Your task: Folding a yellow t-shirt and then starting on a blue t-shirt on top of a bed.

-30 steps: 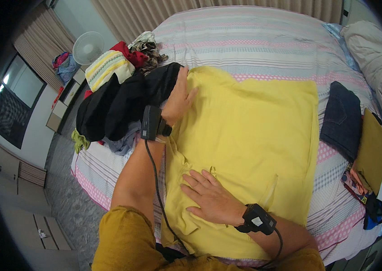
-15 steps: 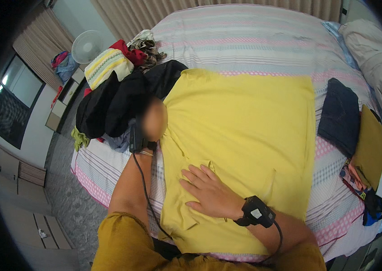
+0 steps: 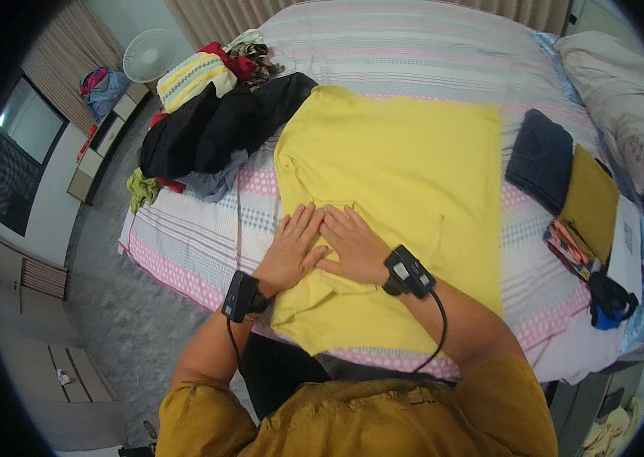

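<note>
While my view shows both palms down, the left hand [image 3: 288,256] and right hand [image 3: 357,248] lie with fingers extended, gripping nothing, on the yellow garment [image 3: 406,160], which spreads beneath and beyond the fingertips. I judge it light, soft, limp and hardly fragile, likely to wrinkle when pushed; I'd pinch its straight edge [image 3: 496,175], well right of the fingers.
</note>
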Demonstrator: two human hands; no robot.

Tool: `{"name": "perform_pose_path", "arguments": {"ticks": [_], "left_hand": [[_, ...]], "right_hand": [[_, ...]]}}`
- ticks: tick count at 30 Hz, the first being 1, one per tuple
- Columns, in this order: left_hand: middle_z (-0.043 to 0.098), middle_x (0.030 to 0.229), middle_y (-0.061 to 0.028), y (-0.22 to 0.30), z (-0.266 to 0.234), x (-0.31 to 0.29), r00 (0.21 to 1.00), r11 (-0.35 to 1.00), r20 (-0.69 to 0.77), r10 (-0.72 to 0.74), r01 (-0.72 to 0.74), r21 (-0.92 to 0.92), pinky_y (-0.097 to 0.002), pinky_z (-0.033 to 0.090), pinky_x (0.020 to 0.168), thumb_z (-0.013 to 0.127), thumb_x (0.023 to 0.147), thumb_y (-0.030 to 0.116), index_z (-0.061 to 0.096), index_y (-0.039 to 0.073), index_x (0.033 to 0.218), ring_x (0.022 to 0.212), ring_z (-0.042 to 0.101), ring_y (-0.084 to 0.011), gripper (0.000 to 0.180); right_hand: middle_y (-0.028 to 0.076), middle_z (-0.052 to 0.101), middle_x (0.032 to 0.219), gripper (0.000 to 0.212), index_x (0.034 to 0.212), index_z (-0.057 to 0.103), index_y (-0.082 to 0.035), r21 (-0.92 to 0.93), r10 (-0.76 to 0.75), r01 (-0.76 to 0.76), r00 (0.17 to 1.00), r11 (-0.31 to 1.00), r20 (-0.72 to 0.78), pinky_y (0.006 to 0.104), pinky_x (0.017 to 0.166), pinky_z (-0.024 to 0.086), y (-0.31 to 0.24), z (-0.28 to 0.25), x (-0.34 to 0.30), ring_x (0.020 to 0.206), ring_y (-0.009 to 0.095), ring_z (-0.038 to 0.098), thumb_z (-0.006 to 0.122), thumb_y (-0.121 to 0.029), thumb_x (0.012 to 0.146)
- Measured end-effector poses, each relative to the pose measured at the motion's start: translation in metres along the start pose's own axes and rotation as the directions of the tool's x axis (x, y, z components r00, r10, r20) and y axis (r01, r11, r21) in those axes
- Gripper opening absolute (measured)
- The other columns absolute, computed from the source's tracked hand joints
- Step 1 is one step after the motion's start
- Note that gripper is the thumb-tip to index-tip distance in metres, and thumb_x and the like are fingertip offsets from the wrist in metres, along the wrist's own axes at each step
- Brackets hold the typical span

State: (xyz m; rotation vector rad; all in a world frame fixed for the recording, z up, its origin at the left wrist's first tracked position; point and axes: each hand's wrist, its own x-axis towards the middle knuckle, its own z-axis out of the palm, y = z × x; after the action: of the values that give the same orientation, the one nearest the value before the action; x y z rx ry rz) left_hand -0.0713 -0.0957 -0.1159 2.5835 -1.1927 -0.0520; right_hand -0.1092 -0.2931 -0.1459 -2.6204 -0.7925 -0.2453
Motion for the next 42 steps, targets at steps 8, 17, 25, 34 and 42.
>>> {"name": "perform_pose_path", "arguments": {"ticks": [8,17,25,34,42], "left_hand": [[0.024,0.154,-0.0211,0.028,0.001,-0.071,0.983,0.968,0.073,0.171,-0.182,0.170,-0.0595,0.017,0.111,0.053,0.093,0.034,0.036,0.013,0.146,0.141,0.019,-0.0457,0.059],[0.036,0.147,-0.0196,0.090,-0.020,-0.105,0.975,0.975,0.027,0.220,-0.218,-0.036,-0.0550,0.020,0.113,0.070,0.079,0.033,0.044,0.008,0.139,0.138,0.028,-0.0426,0.070],[0.051,0.135,-0.0147,0.085,-0.001,-0.102,0.962,0.963,-0.060,0.268,-0.269,-0.001,-0.0444,0.039,0.104,0.066,0.070,0.004,0.055,0.005,0.123,0.126,0.046,-0.0349,0.054],[0.067,0.099,-0.0106,0.083,-0.018,-0.110,0.988,0.949,-0.003,0.154,-0.149,-0.279,-0.0403,0.049,0.084,0.060,0.071,-0.002,0.066,0.005,0.091,0.096,0.059,-0.0322,0.022],[0.050,0.135,-0.0210,0.070,-0.033,-0.051,0.958,0.944,-0.240,0.154,-0.214,-0.251,-0.0417,0.037,0.105,0.061,0.088,0.017,0.053,0.004,0.127,0.126,0.045,-0.0383,0.043]], "right_hand": [[0.021,0.023,0.154,0.080,0.146,0.028,0.003,-0.075,0.236,-0.227,0.960,0.971,0.147,0.0438,0.119,0.010,-0.004,-0.046,-0.114,0.145,0.033,0.017,0.044,-0.055,0.093],[0.027,0.046,0.136,0.069,0.140,0.035,0.005,-0.002,0.495,-0.527,0.800,0.850,-0.338,0.0403,0.108,0.035,0.017,-0.115,-0.241,0.130,0.038,0.042,0.065,-0.026,0.086],[0.023,0.059,0.115,0.061,0.136,0.045,-0.005,0.120,0.659,-0.658,0.690,0.743,-0.298,0.0420,0.090,0.047,0.008,-0.096,-0.235,0.106,0.038,0.058,0.065,-0.019,0.080],[0.027,0.065,0.104,0.048,0.130,0.055,-0.003,0.121,0.687,-0.681,0.726,0.722,-0.019,0.0422,0.089,0.049,-0.038,-0.123,-0.263,0.100,0.041,0.062,0.056,-0.014,0.083],[0.026,0.054,0.125,0.056,0.129,0.050,0.000,-0.083,0.619,-0.628,0.777,0.774,-0.113,0.0458,0.096,0.042,0.001,-0.156,-0.202,0.113,0.041,0.053,0.058,-0.037,0.088]]}}
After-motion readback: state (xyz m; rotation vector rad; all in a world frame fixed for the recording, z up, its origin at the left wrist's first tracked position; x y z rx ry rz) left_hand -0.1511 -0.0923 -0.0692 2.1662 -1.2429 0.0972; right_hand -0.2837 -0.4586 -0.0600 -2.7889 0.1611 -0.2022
